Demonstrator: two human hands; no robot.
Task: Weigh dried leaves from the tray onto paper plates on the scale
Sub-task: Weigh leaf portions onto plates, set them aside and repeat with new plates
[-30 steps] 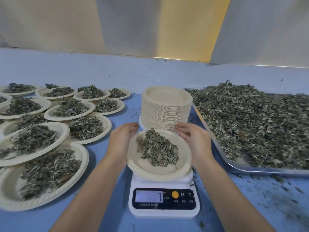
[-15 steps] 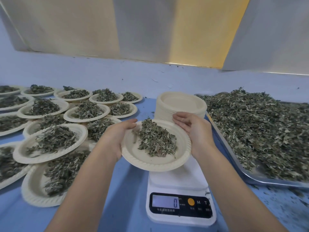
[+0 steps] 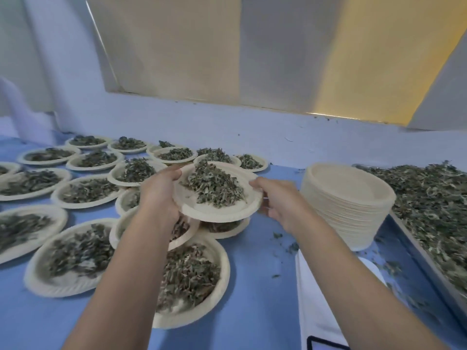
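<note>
Currently: one loaded paper plate, level above filled plates toward the tabletop's left edge. Left hand and right hand pinch opposite rims, presumably against spilling.

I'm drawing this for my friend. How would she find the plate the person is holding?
Look at the blue table, its left side crowded with leaf-filled paper plates. Near the middle, the left hand and right hand hold one plate by its rim. It alone hangs above the others, which lie flat.
</note>
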